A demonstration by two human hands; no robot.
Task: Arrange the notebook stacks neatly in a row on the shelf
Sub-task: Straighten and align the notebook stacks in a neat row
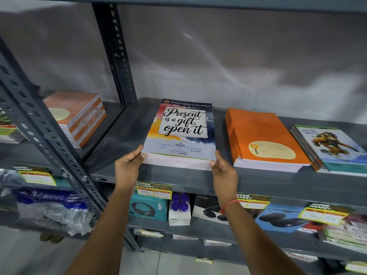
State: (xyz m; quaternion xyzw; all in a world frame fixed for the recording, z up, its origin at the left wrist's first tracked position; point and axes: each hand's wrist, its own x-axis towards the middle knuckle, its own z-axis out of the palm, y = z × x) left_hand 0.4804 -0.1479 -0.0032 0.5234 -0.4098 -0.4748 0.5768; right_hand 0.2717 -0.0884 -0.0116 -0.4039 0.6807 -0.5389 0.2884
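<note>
White-edged notebook stack [179, 135] sits clamped between left grip [129, 165] and right grip [224, 171] at its near corners

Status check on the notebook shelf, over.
Left hand and right hand gripping near corners of "Present is a gift" notebook stack. Orange stack beside it, apart. Nothing blocking.

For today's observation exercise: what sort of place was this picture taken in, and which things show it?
Most likely a shop or supermarket stockroom: grey metal shelving, "Super Market" price tags on its edges, and boxed headphones below the notebook stacks.
</note>
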